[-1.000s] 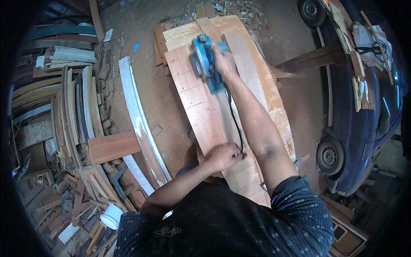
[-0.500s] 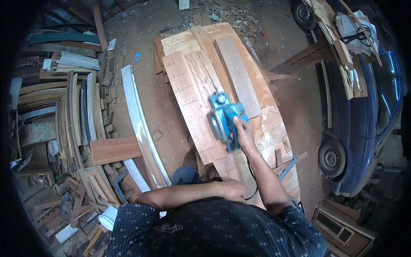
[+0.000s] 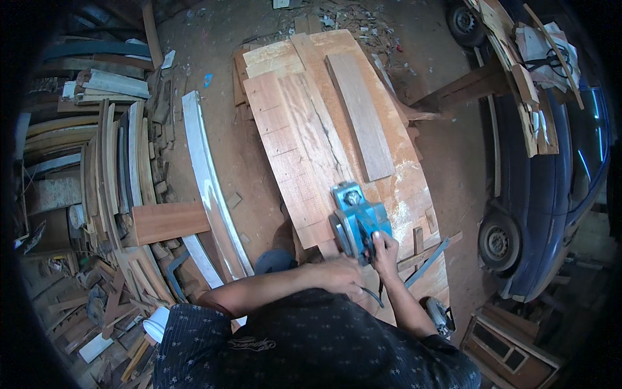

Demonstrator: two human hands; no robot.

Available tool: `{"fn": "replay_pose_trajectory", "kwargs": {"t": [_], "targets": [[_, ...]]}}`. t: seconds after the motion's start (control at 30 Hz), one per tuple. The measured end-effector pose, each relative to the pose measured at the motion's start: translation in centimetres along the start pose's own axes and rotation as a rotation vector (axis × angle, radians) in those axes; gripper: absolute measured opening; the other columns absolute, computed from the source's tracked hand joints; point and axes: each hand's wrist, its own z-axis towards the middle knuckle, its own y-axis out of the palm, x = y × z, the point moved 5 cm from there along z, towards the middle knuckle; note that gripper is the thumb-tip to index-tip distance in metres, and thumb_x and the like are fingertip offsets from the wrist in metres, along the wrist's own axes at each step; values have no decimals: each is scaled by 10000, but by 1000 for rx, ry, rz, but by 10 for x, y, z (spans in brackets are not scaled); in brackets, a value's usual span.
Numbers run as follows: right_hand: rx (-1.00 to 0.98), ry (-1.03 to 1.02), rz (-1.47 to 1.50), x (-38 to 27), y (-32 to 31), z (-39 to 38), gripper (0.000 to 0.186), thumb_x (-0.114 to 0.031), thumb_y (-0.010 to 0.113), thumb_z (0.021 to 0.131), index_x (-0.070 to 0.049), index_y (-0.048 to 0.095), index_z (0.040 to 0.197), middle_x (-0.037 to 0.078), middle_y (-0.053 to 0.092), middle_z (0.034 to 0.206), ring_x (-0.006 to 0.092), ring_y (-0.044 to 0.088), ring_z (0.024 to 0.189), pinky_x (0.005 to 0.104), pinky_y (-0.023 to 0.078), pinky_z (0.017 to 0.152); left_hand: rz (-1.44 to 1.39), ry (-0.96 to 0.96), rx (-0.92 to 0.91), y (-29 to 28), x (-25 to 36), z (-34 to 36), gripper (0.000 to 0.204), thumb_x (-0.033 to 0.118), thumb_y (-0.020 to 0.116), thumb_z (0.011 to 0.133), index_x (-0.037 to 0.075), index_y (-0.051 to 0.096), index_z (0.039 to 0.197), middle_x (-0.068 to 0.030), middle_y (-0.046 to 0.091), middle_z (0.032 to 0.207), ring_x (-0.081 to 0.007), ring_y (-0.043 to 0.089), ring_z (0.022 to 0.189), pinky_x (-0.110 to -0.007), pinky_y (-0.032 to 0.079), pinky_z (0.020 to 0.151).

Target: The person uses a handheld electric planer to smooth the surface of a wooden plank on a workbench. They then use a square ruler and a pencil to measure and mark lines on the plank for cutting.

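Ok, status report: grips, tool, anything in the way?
Right grip on blue planer, over boards. Left grip by black cord. Possible snag: cord close behind planer. Plank lies right of boards.

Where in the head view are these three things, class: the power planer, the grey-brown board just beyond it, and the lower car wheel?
Power planer (image 3: 361, 218): head view, middle of its blue body.
Grey-brown board (image 3: 360, 118): head view, middle of its upper face.
Lower car wheel (image 3: 497, 243): head view, its hub.
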Motion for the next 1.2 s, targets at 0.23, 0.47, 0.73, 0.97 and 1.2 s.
{"fn": "replay_pose_trajectory", "kwargs": {"t": [0.23,0.47,0.73,0.97,1.2], "targets": [[36,-90,-54,-67,63,101,519,-451,604,1049,-4,654,790,10,565,647,98,534,553,301,420,497,142,26,355,-68,-72,-52,243,283,691,965,93,785,1084,-164,632,1334,-366,484,1376,-523,322,1183],[140,-234,-84,-123,133,218,586,-502,625,1029,-55,578,653,-12,518,607,101,500,514,311,394,475,261,-152,395,-60,-113,-74,302,362,688,955,91,797,1032,-166,470,1550,-366,289,1534,-531,150,1289],[185,-252,-165,-178,197,329,705,-629,611,979,-2,621,655,57,573,584,167,587,484,346,448,463,90,-159,634,-76,-122,-62,328,320,670,976,7,768,990,-212,560,1442,-376,394,1477,-483,265,1260],[149,-193,-80,-230,239,380,709,-612,631,947,71,717,775,170,681,672,267,693,613,420,534,611,-20,-217,766,-129,-138,-36,350,288,655,990,-46,729,918,-271,579,1378,-442,442,1417,-494,296,1247],[32,-118,-63,-224,232,384,694,-654,648,922,34,716,857,86,661,693,183,621,526,356,490,513,0,-270,660,-140,-124,-25,332,299,655,996,-16,751,958,-249,630,1342,-420,530,1325,-470,411,1143]]}}
